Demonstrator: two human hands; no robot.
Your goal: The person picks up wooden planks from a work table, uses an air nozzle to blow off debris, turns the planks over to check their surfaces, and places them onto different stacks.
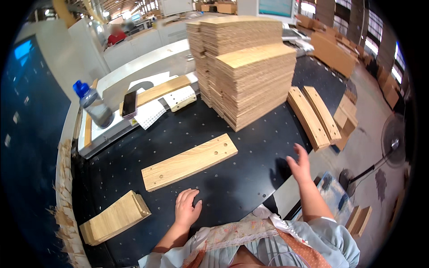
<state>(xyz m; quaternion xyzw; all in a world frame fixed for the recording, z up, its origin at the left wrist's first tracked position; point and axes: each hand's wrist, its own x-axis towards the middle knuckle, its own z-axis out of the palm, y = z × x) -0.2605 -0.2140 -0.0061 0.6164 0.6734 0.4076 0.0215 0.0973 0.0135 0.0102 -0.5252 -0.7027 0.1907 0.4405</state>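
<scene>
A pale wooden board (190, 161) with several drilled holes lies flat on the black table (237, 187), slanting up to the right. Just below it, my left hand (187, 208) hovers over or rests on the table with its fingers loosely apart, not touching the board. My right hand (300, 164) is raised by the table's right edge, fingers spread and nothing in them. Nearest to it are two drilled wooden boards (309, 119) lying side by side. At the lower left sits a small pile of wooden boards (117, 218).
A tall stack of boards (254, 85) stands at the table's back. To the left, a white ledge (107, 136) bears a water bottle (96, 107), a phone (129, 103) and a perforated white block (181, 99). A fan (394, 143) stands on the floor at right. A person in red (117, 36) is far off.
</scene>
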